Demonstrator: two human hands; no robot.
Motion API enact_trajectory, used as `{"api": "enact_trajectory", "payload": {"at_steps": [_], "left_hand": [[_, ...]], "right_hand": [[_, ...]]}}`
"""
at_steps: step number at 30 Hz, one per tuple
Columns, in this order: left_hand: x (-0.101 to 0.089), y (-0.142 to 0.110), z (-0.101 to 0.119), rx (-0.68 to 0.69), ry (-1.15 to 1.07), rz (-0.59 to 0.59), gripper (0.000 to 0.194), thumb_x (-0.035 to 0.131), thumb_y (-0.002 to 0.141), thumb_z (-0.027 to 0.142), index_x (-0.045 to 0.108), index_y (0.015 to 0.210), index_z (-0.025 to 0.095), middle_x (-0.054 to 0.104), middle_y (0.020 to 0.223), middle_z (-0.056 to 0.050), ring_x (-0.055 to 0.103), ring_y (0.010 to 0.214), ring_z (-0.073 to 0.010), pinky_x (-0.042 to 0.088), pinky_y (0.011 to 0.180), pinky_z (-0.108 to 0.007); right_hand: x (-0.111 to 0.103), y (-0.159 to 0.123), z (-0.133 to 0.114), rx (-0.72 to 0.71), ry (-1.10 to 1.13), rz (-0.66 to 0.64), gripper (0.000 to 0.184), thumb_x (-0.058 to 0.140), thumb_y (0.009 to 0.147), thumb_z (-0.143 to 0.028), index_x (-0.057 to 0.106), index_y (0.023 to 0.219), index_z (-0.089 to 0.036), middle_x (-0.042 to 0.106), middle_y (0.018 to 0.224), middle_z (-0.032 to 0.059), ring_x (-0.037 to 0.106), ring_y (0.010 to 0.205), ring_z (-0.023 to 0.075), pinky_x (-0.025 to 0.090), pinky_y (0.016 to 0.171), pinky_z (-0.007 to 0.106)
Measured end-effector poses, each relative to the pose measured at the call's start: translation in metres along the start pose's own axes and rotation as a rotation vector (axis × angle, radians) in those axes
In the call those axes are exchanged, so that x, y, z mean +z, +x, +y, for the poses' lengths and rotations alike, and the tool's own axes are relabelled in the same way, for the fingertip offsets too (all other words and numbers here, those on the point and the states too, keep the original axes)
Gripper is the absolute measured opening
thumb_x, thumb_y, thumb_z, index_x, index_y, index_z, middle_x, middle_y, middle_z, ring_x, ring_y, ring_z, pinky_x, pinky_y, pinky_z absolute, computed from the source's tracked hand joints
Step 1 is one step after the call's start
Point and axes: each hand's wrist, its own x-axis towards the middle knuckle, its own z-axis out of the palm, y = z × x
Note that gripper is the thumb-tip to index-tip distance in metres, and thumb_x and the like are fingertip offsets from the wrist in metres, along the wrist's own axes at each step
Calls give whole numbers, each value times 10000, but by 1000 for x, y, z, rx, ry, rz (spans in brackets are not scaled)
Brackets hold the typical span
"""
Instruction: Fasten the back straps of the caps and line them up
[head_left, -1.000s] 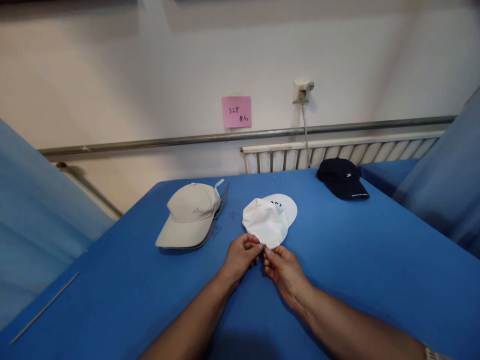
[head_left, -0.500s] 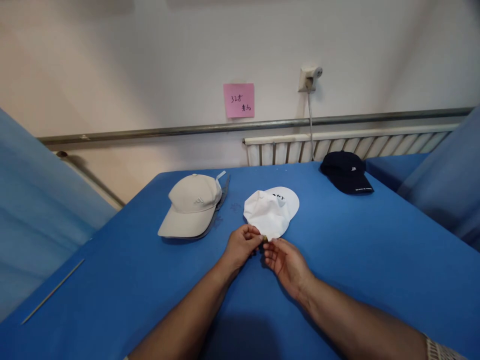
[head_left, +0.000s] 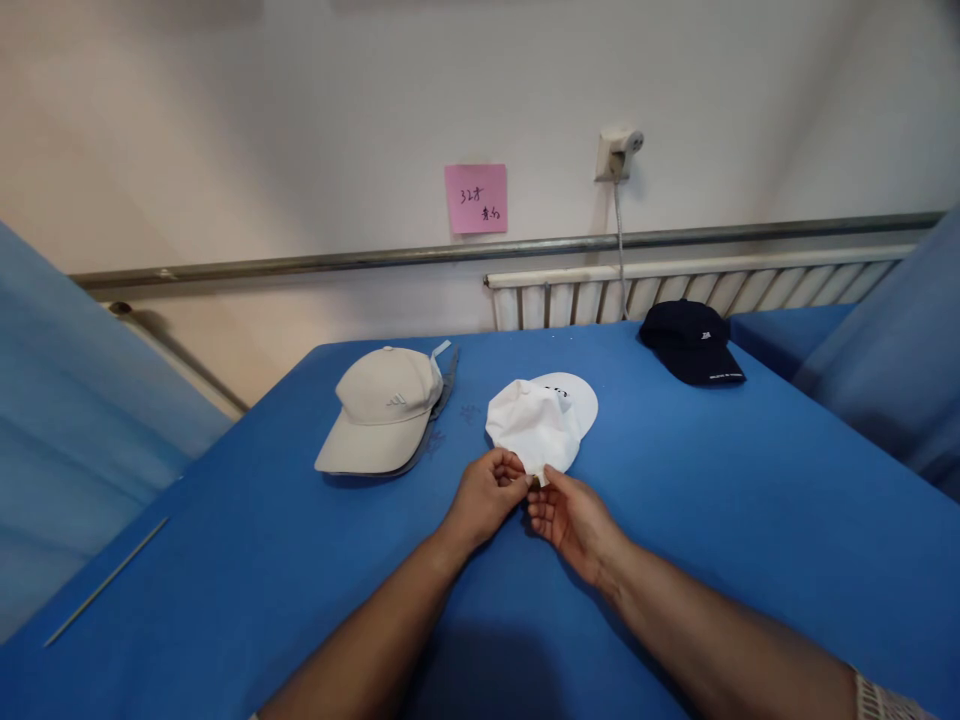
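Note:
A white baseball cap (head_left: 532, 425) lies on the blue-covered table, its brim pointing away to the upper right with dark lettering partly visible. At its near edge is a small brass-coloured buckle (head_left: 535, 482) on the strap. My left hand (head_left: 489, 498) pinches this buckle end from the left, thumb and fingers together. From the right, my right hand (head_left: 571, 520) grips the strap beside the buckle between thumb and forefinger, its other fingers curled below. The exact hold of the fingertips on the strap is partly hidden.
Beige cap (head_left: 386, 400) stacked over a grey one stands at the left. A navy cap (head_left: 694, 340) sits at the back right. One thin stick (head_left: 106, 582) lies near the left edge of the blue table (head_left: 300, 620). Behind are a radiator (head_left: 690, 280) and a metal rail (head_left: 375, 258).
My right thumb has shifted slightly up and left over the strap, and my left fingertips have moved a little right at the buckle. The caps stay in place.

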Motion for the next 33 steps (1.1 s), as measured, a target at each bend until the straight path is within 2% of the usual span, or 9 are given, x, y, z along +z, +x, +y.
{"api": "enact_trajectory", "payload": {"at_steps": [6,13,21,26,33], "left_hand": [[1,1,-2,0,-2,23,191,724,649,230,589,762,156,640,686,-6,597,630,-131,464,607,-235],[0,1,-4,18,-12,-4,218,748,645,262,594,764,162,643,712,-9,597,651,-133,465,627,-239],[-1,2,-2,20,9,-32,193,724,673,232,578,773,156,631,722,-8,588,662,-127,464,637,-236],[-2,3,-4,16,16,-48,186,714,680,236,577,781,159,637,734,-11,589,667,-130,464,638,-242],[-1,4,-4,15,1,-42,198,722,670,246,574,770,160,608,708,8,575,653,-117,452,619,-223]], "right_hand": [[2,-2,1,-42,4,3,228,645,846,-342,639,789,-121,623,613,35,586,524,123,479,517,235],[6,-3,-7,55,7,21,356,583,878,-458,629,787,-117,611,581,39,571,486,121,446,477,223],[6,0,-8,107,13,33,332,480,923,-326,615,721,-100,600,555,40,555,457,114,436,472,224],[5,-1,-7,86,3,26,319,460,909,-287,626,706,-106,607,551,56,557,478,132,461,502,257],[6,-5,-7,56,1,29,315,481,913,-277,633,705,-96,608,578,47,563,484,120,456,509,245]]}}
